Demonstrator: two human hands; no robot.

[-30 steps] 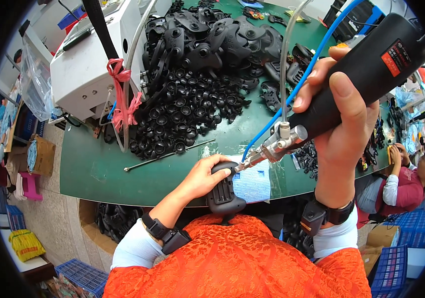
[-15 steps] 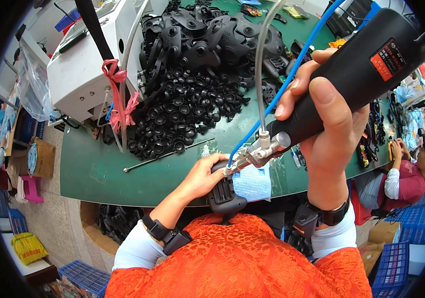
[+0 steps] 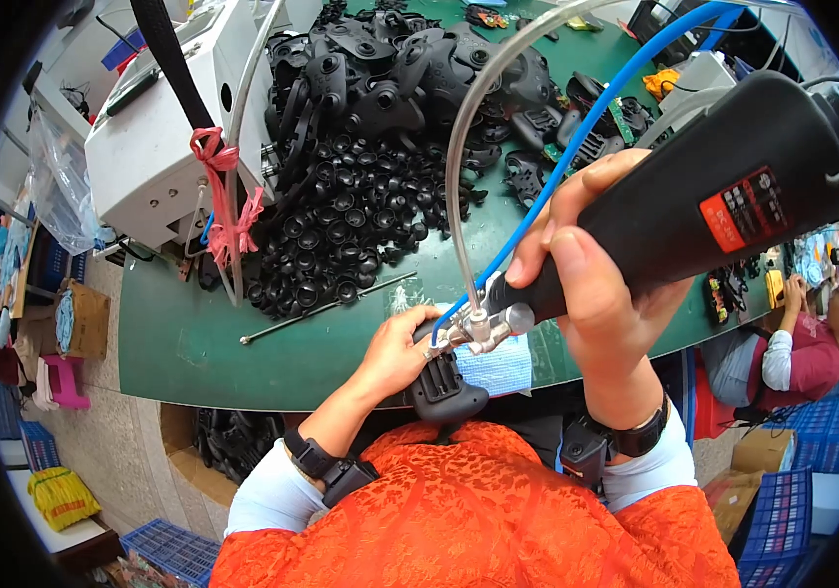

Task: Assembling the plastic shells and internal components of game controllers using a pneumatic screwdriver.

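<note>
Gamepad [image 3: 449, 397], just left of the blue pad [image 3: 500, 370], is held in the left hand [image 3: 395, 353]; the right hand [image 3: 607, 309] has its grip wrapped round a black power screwdriver [image 3: 679, 211]. Its metal nose [image 3: 481, 331] (contact point hidden) could slip and scar the shell if tilted; the blue hose [image 3: 591, 122], arching beyond the pad, could tug it aside.

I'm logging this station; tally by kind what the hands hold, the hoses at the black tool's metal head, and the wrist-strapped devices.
Black cylindrical hand tool: 1
Black plastic game controller: 1
Blue flexible hose: 1
Clear flexible hose: 1
Black box-shaped wrist devices: 2
Total: 6
</note>
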